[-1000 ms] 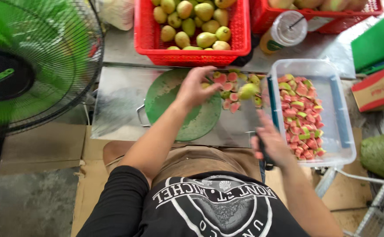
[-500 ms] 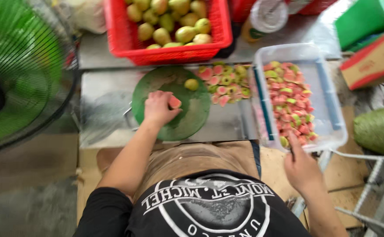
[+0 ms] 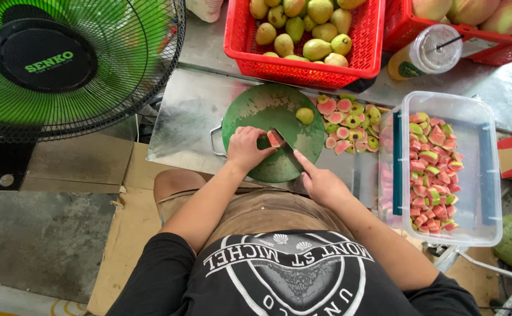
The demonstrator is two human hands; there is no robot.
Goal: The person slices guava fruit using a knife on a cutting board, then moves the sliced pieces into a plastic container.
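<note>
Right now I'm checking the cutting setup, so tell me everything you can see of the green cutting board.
The cutting board is round, dark green, with pale scuffs, probably plastic. It lies flat on the steel table, below the red basket. The left hand presses a pink guava piece onto it while the right hand holds a knife against that piece. A small guava half sits near its far right edge; cut pieces lie heaped beside it.

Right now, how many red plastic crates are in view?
2. One red crate, full of green guavas, sits behind the green cutting board; a second red crate, cropped at the top right, holds larger fruit.
</note>
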